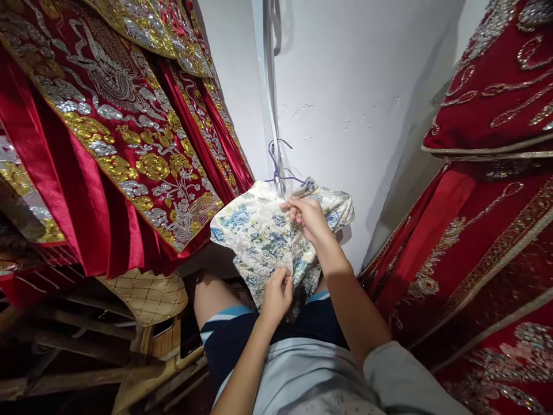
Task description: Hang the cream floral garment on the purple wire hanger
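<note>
A short-sleeved floral garment (254, 230), white with blue, green and yellow flowers, hangs in front of me on a thin purple hanger (271, 154). A long opening edge runs down its front. Low on that edge, the fingertips of my left hand (277, 291) are closed on the cloth. Higher up, near the neckline, my right hand (307, 218) has its fingers pinched together at the garment's front. Slight blur there hides whether it grips the cloth or a small fastening. The garment's lower part falls between my legs, in shadow.
Red cloths with gold and silver sequins (151, 167) hang at left. Beaded red fabric (484, 190) hangs at right. A pale wall (345, 75) with a white vertical strip (264, 63) stands ahead. Wooden furniture (147, 346) with a quilted cream panel (151, 294) is at lower left.
</note>
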The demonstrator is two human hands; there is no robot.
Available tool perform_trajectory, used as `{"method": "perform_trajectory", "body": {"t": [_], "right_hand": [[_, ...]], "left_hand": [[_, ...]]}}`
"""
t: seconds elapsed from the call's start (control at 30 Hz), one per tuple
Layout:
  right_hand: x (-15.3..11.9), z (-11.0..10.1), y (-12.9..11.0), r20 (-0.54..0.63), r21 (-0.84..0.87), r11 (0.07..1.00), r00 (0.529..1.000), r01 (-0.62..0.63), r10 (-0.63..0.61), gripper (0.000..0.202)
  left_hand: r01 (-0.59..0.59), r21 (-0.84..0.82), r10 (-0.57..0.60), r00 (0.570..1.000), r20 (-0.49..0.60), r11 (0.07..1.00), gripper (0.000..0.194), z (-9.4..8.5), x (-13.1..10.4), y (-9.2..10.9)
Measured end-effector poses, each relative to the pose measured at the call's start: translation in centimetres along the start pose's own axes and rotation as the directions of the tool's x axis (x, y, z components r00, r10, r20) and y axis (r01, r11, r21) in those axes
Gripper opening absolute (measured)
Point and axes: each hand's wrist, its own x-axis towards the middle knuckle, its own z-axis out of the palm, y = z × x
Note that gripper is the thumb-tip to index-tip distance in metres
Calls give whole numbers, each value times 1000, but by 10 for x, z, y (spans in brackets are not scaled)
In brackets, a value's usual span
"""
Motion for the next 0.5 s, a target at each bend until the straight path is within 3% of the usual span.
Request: {"method": "perform_trajectory", "body": {"t": [0.13,0.23,0.27,0.33,0.43,0.5], "right_hand": [[7,21,-14,4,-2,998,998,60,-60,25],[-6,24,-3,46,-20,997,997,70,-69,29],[-10,23,0,52,-24,997,996,80,-79,30],[-13,22,1,51,-41,993,993,107,-105,32],[-10,19,-7,74,-86,983,984,165,-159,34],[-6,15,-9,55,-111,971,977,212,-207,35]], "left_hand": [[14,33,-16,998,66,999,16,0,0,-14],[78,-121,-64,992,112,990,9,-17,16,-9],[64,-179,-49,995,91,982,6,-28,27,0],[-64,-231,52,997,-57,971,15,-54,55,26],[-296,-95,259,923,-285,950,31,-95,106,71],[-387,58,389,889,-239,920,27,-114,135,89]]}}
